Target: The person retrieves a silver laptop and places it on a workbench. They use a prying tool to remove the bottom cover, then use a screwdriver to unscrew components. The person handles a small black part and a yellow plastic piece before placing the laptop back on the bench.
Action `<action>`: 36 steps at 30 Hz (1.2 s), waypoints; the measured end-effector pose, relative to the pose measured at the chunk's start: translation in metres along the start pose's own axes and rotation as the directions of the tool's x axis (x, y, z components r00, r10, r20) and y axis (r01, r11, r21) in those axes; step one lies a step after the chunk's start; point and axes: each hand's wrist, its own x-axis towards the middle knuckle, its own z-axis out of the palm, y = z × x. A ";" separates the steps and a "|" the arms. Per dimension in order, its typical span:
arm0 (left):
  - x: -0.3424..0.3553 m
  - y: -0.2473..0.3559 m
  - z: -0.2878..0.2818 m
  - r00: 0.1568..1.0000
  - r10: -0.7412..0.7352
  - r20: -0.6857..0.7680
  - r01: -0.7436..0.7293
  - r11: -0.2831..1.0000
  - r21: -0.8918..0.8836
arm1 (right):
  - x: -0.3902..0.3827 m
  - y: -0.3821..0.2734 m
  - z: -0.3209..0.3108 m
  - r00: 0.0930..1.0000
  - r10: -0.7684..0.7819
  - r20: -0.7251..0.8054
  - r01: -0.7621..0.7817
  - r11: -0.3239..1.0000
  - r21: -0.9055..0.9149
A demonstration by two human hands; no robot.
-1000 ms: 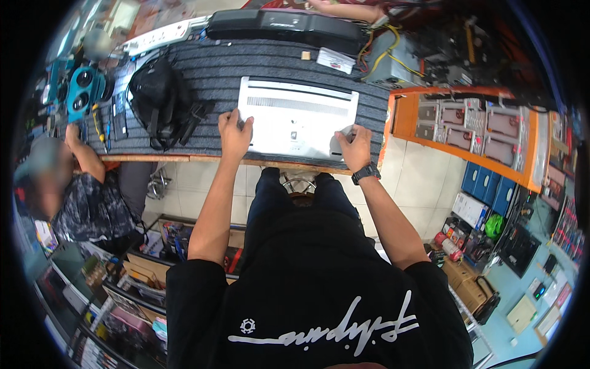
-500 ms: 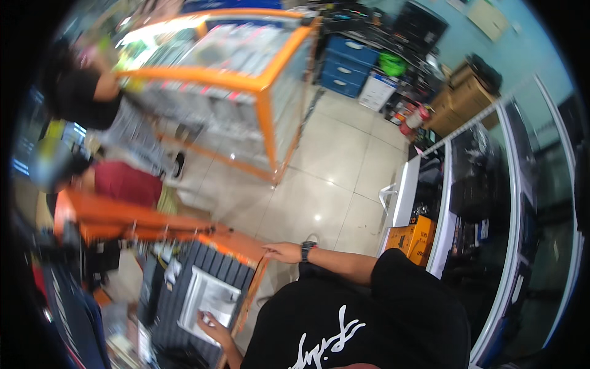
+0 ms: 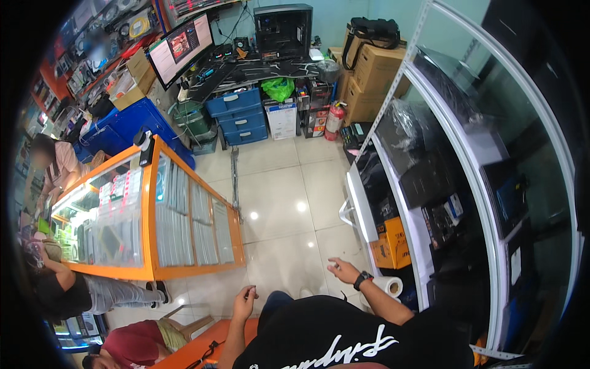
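Observation:
My left hand is raised in front of me at the lower middle. Its fingers are curled together, with a small dark spot at the tips, too small to name. That arm crosses the near end of an orange counter, where a black cable lies. A little farther right, my right hand hangs over the tiled floor, fingers loosely bent and apart, holding nothing. A dark watch is on that wrist. Beside the right forearm stands a white roll.
An orange-framed glass display case stands at left, with people beyond and beside it. Metal shelves with boxes and equipment line the right. Ahead are blue drawers, a desk with a monitor, a fire extinguisher and cartons.
I have turned left to right, away from the orange counter, toward the aisle. My right hand has left the counter's edge; my left hand has risen from above the white tray-like object.

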 end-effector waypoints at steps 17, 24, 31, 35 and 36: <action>0.487 0.210 -0.021 0.953 0.239 0.185 -0.238 0.971 -0.031 | 0.213 0.203 -0.126 0.943 0.299 0.143 -0.280 0.950 -0.140; 0.650 0.320 -0.016 0.935 0.245 0.256 -0.269 0.961 0.062 | 0.399 0.084 -0.245 0.833 0.551 0.046 -0.551 0.820 0.153; 0.752 0.403 -0.012 0.978 0.172 0.122 -0.169 0.985 -0.034 | 0.631 0.041 -0.413 0.975 0.217 -0.035 -0.220 0.967 -0.130; 0.829 0.503 -0.036 0.928 0.372 0.010 -0.372 0.927 0.046 | 0.732 -0.019 -0.527 0.988 0.010 -0.152 -0.039 0.980 -0.194; 0.857 0.526 -0.044 0.881 0.472 -0.028 -0.469 0.880 0.078 | 0.754 -0.031 -0.554 0.977 -0.044 -0.211 0.008 0.986 -0.169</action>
